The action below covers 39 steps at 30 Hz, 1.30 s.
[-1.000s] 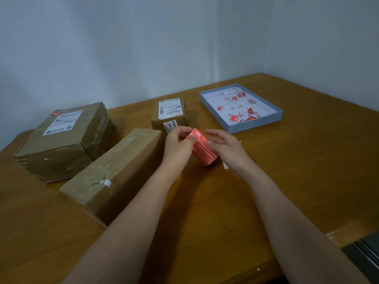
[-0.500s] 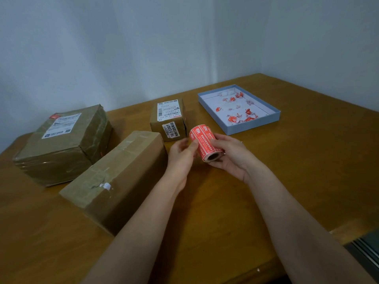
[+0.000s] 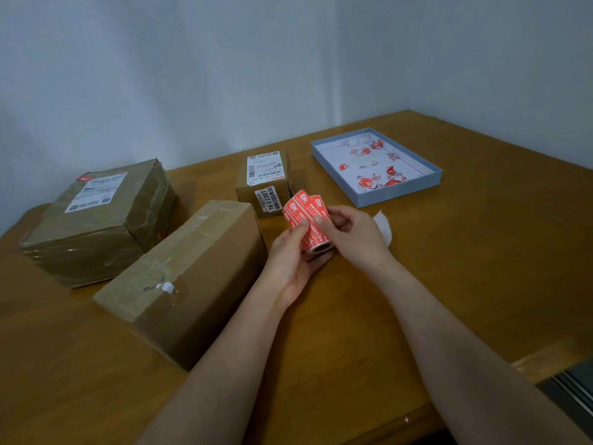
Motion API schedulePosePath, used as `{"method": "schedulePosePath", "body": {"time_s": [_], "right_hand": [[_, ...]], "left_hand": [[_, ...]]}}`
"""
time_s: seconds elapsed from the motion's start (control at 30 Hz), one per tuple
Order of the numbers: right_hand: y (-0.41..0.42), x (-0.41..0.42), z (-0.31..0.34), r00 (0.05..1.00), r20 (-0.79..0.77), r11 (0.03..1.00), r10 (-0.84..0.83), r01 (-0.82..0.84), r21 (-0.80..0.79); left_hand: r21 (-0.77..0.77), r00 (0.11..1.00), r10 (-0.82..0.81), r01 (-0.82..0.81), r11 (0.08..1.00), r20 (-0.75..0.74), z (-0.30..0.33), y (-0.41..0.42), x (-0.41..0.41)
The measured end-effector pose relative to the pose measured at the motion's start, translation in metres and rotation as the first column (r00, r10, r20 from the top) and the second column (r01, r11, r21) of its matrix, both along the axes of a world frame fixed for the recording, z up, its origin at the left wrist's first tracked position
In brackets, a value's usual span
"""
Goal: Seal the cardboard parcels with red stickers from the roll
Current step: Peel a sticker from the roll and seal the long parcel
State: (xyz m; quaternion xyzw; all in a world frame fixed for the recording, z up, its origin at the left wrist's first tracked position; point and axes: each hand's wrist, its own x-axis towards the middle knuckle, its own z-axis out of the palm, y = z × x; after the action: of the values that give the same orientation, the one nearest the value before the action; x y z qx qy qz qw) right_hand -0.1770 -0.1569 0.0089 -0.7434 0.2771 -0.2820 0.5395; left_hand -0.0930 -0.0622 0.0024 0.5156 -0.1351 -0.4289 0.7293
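The roll of red stickers (image 3: 305,216) is held above the wooden table (image 3: 449,268), near its middle. My left hand (image 3: 288,261) cups the roll from below, thumb pressed on its face. My right hand (image 3: 353,232) grips its right side, with the thumb on the top sticker. Three cardboard parcels lie to the left. A long taped parcel (image 3: 189,274) lies just left of my left hand. A small parcel (image 3: 264,179) with white labels sits behind the roll. A large taped parcel (image 3: 99,216) is at the far left.
A shallow blue tray (image 3: 414,187) holding crumpled red and white scraps sits at the back right. A strip of white backing paper (image 3: 383,224) lies just behind my right hand. Walls close the table's far sides. The table's front edge runs at lower right.
The roll has turned so its open core faces me. My left hand has slid under it and both thumbs have come onto its face.
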Motion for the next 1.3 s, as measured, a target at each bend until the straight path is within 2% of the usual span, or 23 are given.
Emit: {"method": "schedulePosePath", "body": {"time_s": [0.1, 0.2, 0.27, 0.4, 0.6, 0.73, 0.93, 1.3], "right_hand": [[-0.0025, -0.0019, 0.0025, 0.993, -0.041, 0.969, -0.113, 0.101, -0.227], [-0.006, -0.006, 0.0061, 0.985, 0.073, 0.926, -0.157, 0.173, -0.335], [-0.0054, -0.0083, 0.0085, 0.991, 0.068, 0.915, -0.115, 0.132, -0.381], [-0.0042, -0.0063, 0.0077, 0.998, -0.04, 0.886, -0.052, 0.027, -0.464], [-0.0045, -0.0077, 0.0086, 0.996, -0.091, 0.928, -0.021, -0.015, -0.372], [-0.0039, -0.0084, 0.0089, 0.996, -0.093, 0.93, -0.004, -0.031, -0.366], [-0.0032, -0.0068, 0.0075, 0.996, -0.093, 0.934, -0.001, -0.032, -0.356], [-0.0045, -0.0084, 0.0086, 0.993, -0.113, 0.969, -0.011, -0.017, -0.246]], "left_hand": [[-0.013, 0.998, 0.03, -0.031, 0.999, -0.057, 0.001, -0.0013, -0.0005], [-0.016, 0.992, 0.058, -0.06, 0.998, -0.109, 0.0024, -0.0015, -0.0009], [-0.012, 0.99, 0.069, -0.07, 0.997, -0.12, 0.003, -0.0011, -0.0005], [-0.021, 0.985, 0.09, -0.094, 0.995, -0.15, 0.0059, -0.0007, -0.0014], [-0.046, 0.976, 0.157, -0.165, 0.985, -0.15, 0.003, -0.0033, -0.0015], [-0.043, 0.975, 0.192, -0.198, 0.979, -0.115, -0.0005, -0.0064, -0.0016], [-0.038, 0.983, 0.178, -0.18, 0.983, -0.047, -0.0018, -0.0064, -0.001], [-0.012, 0.984, 0.177, -0.177, 0.984, 0.008, -0.0037, -0.0074, -0.0021]]}}
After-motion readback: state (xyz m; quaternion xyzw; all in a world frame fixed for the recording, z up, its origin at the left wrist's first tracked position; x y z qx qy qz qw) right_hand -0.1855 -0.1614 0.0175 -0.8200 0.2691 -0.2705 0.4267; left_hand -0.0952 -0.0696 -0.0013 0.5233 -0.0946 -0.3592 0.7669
